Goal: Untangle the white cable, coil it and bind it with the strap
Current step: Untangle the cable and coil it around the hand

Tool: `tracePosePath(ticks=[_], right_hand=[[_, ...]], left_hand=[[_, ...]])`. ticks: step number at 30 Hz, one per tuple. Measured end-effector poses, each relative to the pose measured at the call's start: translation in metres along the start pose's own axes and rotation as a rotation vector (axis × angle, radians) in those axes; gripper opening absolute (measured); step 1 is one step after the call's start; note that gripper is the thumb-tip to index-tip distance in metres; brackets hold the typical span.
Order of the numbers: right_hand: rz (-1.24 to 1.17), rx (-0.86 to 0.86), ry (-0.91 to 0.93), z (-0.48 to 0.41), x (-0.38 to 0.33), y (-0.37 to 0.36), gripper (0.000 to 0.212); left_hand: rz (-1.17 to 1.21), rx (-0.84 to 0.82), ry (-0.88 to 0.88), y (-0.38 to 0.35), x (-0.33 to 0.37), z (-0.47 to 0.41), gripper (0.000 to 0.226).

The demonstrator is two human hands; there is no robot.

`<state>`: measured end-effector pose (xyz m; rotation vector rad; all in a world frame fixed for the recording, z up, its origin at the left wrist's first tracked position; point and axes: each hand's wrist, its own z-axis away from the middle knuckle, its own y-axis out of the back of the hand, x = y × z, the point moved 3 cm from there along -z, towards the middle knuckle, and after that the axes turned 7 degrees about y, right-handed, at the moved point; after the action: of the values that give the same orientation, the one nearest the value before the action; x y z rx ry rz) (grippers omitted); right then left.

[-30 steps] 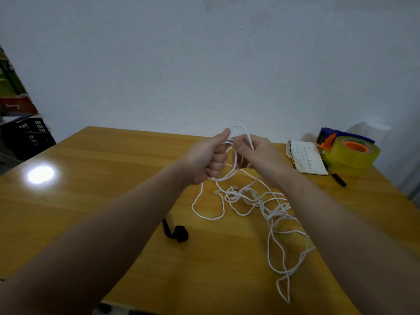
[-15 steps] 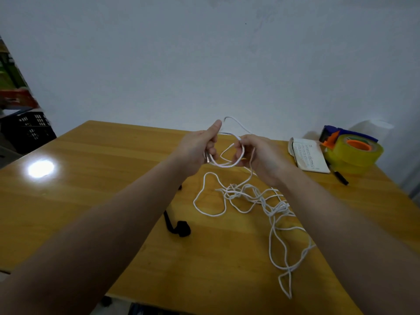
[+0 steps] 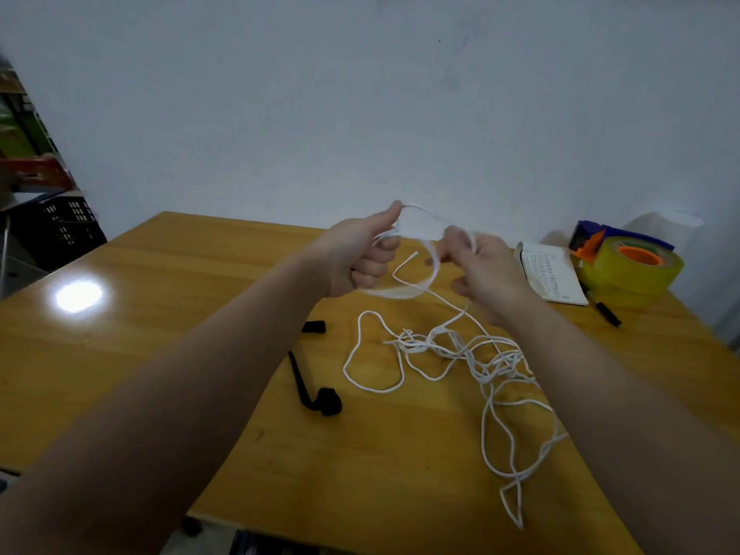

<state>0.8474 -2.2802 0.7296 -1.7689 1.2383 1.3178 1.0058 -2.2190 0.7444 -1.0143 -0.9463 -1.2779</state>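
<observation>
Nearest, toward the lower right of the frame, the white cable (image 3: 436,340) trails in long slack loops across the desk (image 3: 160,334). Further up it gathers into a knotted tangle at centre. The black strap (image 3: 328,402) lies flat on the desk left of the tangle, apart from it and with one end rolled.

Above the tangle both hands are raised off the surface. The left hand (image 3: 360,260) has its fingers curled round several turns of cable, thumb up. The right hand (image 3: 486,274) is blurred, and its fingers appear to pinch a strand that drops to the tangle.

At right centre a white booklet (image 3: 550,274) bears lines of print too small to read. Beside it stand a yellow tape roll (image 3: 634,272) on a blue and orange dispenser, no brand legible, and a black pen (image 3: 606,314).

The desk is glossy yellow-brown wood, with a bright lamp glare (image 3: 78,294) at left. Behind it is a plain pale wall (image 3: 360,94). A black slotted crate (image 3: 60,226) sits at the far left.
</observation>
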Motion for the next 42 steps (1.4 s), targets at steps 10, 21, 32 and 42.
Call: tracePosePath(ticks=[10, 21, 32, 42], right_hand=[[0.371, -0.031, 0.226, 0.0, -0.01, 0.012, 0.028], [0.461, 0.004, 0.116, 0.008, 0.044, 0.022, 0.028], [1.217, -0.726, 0.428, 0.032, 0.024, -0.052, 0.033], [0.945, -0.41, 0.362, 0.021, 0.001, 0.016, 0.017]], left_hand=[[0.157, 0.341, -0.12, 0.027, -0.026, -0.008, 0.044], [0.657, 0.041, -0.244, 0.013, -0.001, 0.009, 0.033], [0.125, 0.182, -0.289, 0.003, -0.003, -0.015, 0.023], [-0.182, 0.546, -0.42, 0.054, -0.006, 0.0, 0.018]])
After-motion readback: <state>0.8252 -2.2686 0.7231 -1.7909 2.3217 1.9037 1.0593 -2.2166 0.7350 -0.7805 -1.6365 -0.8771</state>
